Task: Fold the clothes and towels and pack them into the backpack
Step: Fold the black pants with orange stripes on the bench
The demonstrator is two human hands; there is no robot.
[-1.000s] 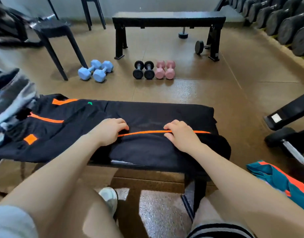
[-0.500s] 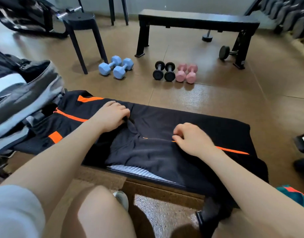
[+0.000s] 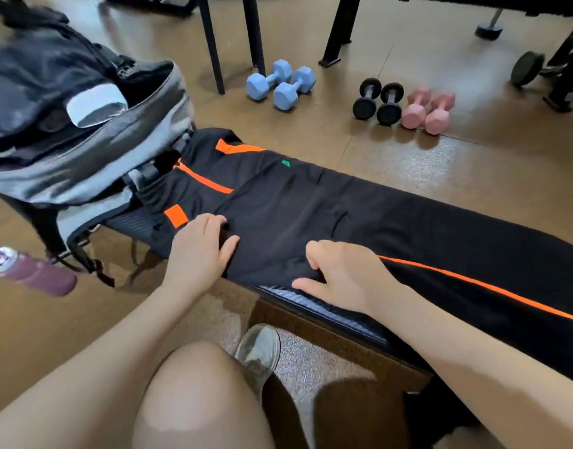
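Currently logged, centre frame: black garment [image 3: 311, 215] on bench [image 3: 327, 307], my left hand [image 3: 199, 251] flat on it, right hand [image 3: 340, 277] pinching its near edge; backpack [image 3: 94, 137] upper left; risk, I judge: slippery overhanging cloth sliding floorward.

- No words, brand names or numbers can be read.
- The black garment [image 3: 311, 202] carries a small green mark [image 3: 285, 163] near the bench's far edge; it is too small to make out.
- The purple bottle [image 3: 29, 270] on the floor has a blurred, unreadable label.
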